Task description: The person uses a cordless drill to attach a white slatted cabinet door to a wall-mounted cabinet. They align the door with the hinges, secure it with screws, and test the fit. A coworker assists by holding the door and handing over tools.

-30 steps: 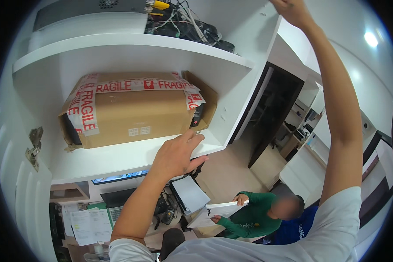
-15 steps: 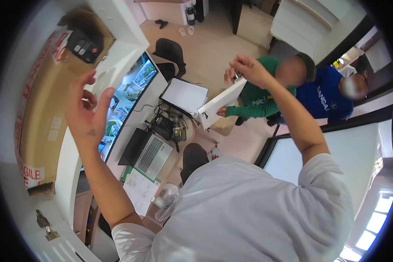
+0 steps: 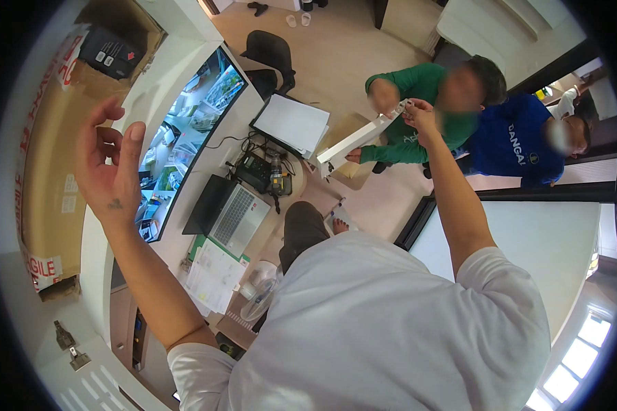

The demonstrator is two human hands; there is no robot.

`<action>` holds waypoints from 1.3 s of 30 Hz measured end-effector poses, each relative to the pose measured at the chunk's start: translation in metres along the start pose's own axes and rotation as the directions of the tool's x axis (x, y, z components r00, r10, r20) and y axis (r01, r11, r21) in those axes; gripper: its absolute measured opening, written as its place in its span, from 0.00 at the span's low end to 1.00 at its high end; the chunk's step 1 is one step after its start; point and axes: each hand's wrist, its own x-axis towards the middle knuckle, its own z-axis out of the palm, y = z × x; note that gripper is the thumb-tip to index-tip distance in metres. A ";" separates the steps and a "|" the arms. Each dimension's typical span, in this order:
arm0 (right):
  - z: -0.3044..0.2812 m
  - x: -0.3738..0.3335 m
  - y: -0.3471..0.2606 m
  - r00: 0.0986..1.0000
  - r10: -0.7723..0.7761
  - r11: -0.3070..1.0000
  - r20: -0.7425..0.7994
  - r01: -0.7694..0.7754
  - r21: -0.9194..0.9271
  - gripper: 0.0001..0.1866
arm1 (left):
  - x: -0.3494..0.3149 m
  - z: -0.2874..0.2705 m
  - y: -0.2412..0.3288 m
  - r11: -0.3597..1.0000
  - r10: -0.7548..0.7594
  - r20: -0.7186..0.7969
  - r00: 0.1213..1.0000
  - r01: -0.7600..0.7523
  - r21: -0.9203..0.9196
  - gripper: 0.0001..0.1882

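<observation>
Beside a cardboard box (image 3: 51, 198), my left hand (image 3: 111, 164) is raised, holding nothing, its fingers loosely curled and the thumb apart. My right hand (image 3: 421, 115) reaches forward, fingers closed at the upper end of a narrow white panel (image 3: 353, 142), where small metal fittings show. A person in a green long-sleeved top (image 3: 411, 89) supports the same panel, one hand near its upper end and the other below its lower part. My fingertips partly hide the end that they grip.
A wide monitor (image 3: 185, 147) stands against the wall at left. On the desk lie an open laptop (image 3: 236, 222), a cordless drill (image 3: 278, 181), a desk phone (image 3: 253, 171) and papers (image 3: 212, 277). Behind are an office chair (image 3: 267, 55) and a person in blue (image 3: 511, 140).
My right hand has come down from above the panel onto its upper end. The panel's upper end has moved right. My left hand has shifted left, still empty.
</observation>
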 end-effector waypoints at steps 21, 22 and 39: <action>0.029 0.021 -0.004 0.965 -0.217 0.970 -0.150 0.230 0.076 0.15 | 0.002 -0.007 -0.001 0.998 -0.068 0.048 0.997 0.067 0.019 0.19; 0.019 0.021 0.004 0.959 -0.218 0.963 -0.181 0.241 0.120 0.15 | 0.002 -0.008 -0.004 0.996 -0.084 0.048 0.995 0.085 -0.022 0.18; -0.172 -0.174 0.277 0.665 0.573 0.182 0.479 0.466 -0.866 0.11 | 0.076 0.018 0.027 0.722 0.536 0.408 0.739 -0.651 0.232 0.15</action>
